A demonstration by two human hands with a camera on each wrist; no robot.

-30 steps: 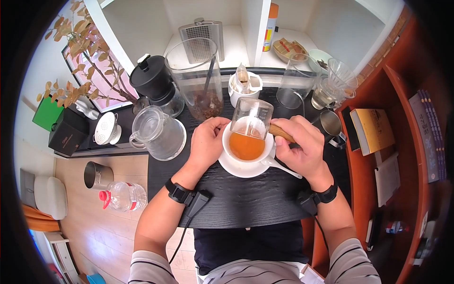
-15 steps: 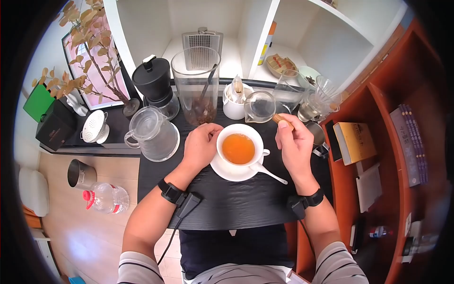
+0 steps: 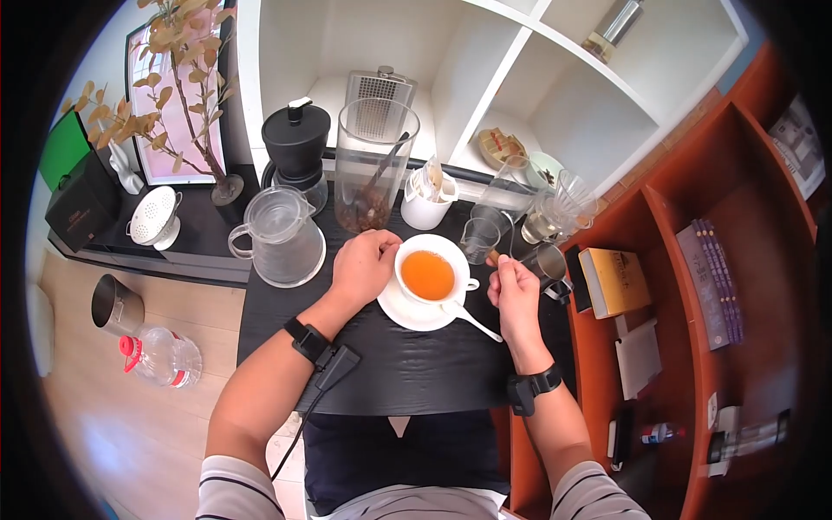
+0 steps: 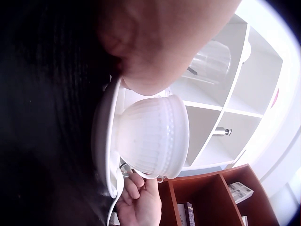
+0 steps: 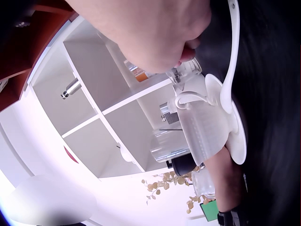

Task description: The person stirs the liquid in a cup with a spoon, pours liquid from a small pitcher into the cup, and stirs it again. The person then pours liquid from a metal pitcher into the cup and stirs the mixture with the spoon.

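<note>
A white cup (image 3: 414,290) of amber liquid stands on a white saucer (image 3: 403,319), with a white spoon (image 3: 478,322) lying at its right. My left hand (image 3: 362,267) is at the saucer's left edge, its fingertips by the cup; whether they grip the rim is hidden. Right of the cup, my right hand (image 3: 517,299) pinches the wooden handle of a small glass pitcher (image 3: 479,238), which is upright and looks empty. In the right wrist view the pitcher (image 5: 184,70) is behind the cup (image 5: 204,127), partly covered by the hand (image 5: 160,33).
A lidded glass jug (image 3: 279,238), black grinder (image 3: 296,143), tall glass cylinder (image 3: 373,165) and white drip-bag cup (image 3: 428,204) line the back. A metal pitcher (image 3: 546,263) and glass dripper (image 3: 568,206) stand right. A bottle (image 3: 166,357) is on the floor at left.
The glass pitcher, tilted over the cup a second ago, has moved right and down to upright beside it, still in my right hand. My left hand stays by the saucer. The head view has shifted.
</note>
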